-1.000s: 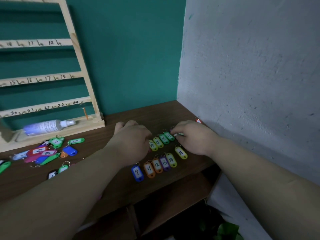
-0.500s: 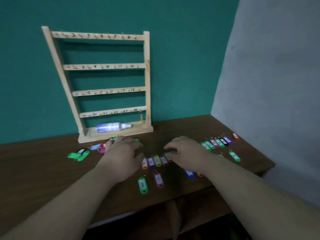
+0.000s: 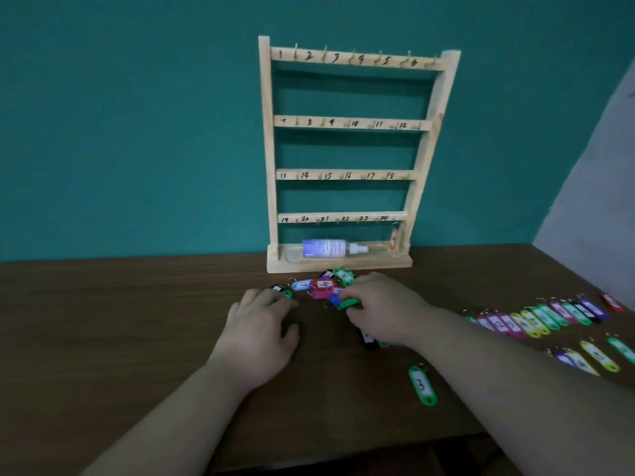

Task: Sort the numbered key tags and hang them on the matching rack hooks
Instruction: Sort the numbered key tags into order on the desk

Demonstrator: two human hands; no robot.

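Observation:
The wooden rack (image 3: 347,125) stands against the teal wall, its hooks numbered 1 to 24. One orange tag (image 3: 394,239) hangs at the lower right, by hook 24. A loose pile of key tags (image 3: 321,286) lies in front of the rack base. My right hand (image 3: 385,312) reaches into the pile's right side, index finger and thumb pinching a green key tag (image 3: 348,303). My left hand (image 3: 261,334) lies flat on the table, fingertips by a small green and black tag (image 3: 283,292). A green tag marked 3 (image 3: 422,385) lies alone near my right forearm.
Two rows of sorted tags (image 3: 543,317) run along the table's right side toward the grey wall. A black tag (image 3: 367,340) shows under my right wrist. A plastic bottle (image 3: 330,249) lies in the rack's base tray. The table's front edge (image 3: 343,458) is close.
My view has swung left from the sorted rows to the rack. Both hands have moved from the rows to the loose pile in front of the rack base.

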